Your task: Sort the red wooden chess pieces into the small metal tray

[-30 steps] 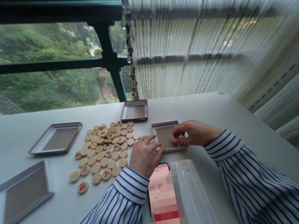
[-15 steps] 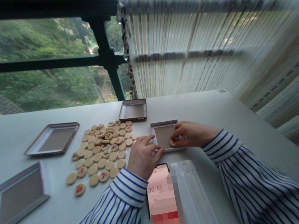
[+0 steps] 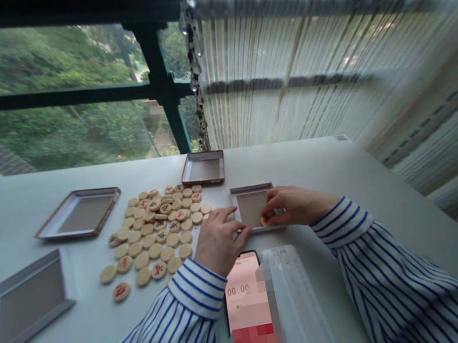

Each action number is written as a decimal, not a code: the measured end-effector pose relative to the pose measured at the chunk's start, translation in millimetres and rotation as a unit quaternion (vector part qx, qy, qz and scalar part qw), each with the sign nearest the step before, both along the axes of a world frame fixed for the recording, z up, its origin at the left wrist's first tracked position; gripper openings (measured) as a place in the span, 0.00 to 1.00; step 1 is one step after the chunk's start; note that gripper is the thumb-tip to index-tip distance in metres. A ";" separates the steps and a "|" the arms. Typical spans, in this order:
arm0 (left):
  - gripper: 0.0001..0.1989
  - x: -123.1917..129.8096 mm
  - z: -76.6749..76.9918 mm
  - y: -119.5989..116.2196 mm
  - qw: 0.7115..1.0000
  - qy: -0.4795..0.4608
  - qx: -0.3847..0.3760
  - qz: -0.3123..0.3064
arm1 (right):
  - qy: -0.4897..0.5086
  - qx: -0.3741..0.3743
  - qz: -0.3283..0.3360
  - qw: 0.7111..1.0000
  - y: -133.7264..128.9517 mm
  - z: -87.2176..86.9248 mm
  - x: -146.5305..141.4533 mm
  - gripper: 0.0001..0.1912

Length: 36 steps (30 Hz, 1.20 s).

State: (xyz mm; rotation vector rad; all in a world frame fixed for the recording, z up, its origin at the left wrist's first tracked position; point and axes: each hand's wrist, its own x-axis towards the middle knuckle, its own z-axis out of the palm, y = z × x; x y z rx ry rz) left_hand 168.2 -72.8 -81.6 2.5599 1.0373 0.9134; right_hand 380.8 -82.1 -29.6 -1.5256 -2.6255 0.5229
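My right hand (image 3: 290,206) pinches a round wooden Chinese chess piece (image 3: 265,220) over the lower right part of a small shallow tray (image 3: 249,203). The fingers cover much of the piece. At the tray's left side lies my left hand (image 3: 219,238), its fingers spread and nothing held in them; the fingertips rest at the rim near the lower left corner. Left of this hand, many Chinese chess pieces (image 3: 153,251) lie in a loose heap. Some show red or black characters, others a blank face.
Another small tray (image 3: 203,171) stands at the back, a larger tray (image 3: 79,214) at left, and a third tray (image 3: 35,306) at the near left. A phone (image 3: 241,278) showing a timer lies near me beside a whitish, translucent long case (image 3: 300,301). Windows and a string curtain border the white table (image 3: 326,172).
Almost nothing differs. Both hands stay at the small tray, the right one still pinching the chess piece; the view has shifted very slightly.
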 end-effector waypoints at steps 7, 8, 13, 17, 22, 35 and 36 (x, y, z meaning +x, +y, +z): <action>0.08 -0.5 -2.0 0.8 1.000 -0.004 0.000 -0.004 | -0.023 0.012 -0.018 0.999 0.1 1.7 0.4 0.12; 0.08 -0.5 -2.3 0.9 1.000 -0.003 -0.001 -0.003 | -0.028 0.016 -0.018 0.999 0.5 0.4 0.2 0.11; 0.08 -0.3 -1.6 0.5 1.000 0.003 -0.005 -0.002 | -0.039 0.024 -0.010 0.999 2.4 -4.2 -0.2 0.11; 0.08 -0.3 0.2 -0.4 1.000 0.007 -0.007 0.001 | -0.040 0.010 -0.003 0.999 1.6 -2.6 -0.8 0.11; 0.08 -0.1 1.4 -1.2 1.000 0.011 -0.011 0.005 | -0.038 0.000 -0.005 0.999 0.1 -0.7 -2.3 0.11; 0.08 -0.3 0.4 -1.6 1.000 0.015 -0.012 0.005 | -0.048 -0.014 -0.010 0.999 -2.0 3.2 -5.4 0.10; 0.08 -0.4 0.2 -1.6 1.000 0.015 -0.012 0.005 | -0.049 -0.014 -0.010 0.999 -2.1 3.6 -5.5 0.10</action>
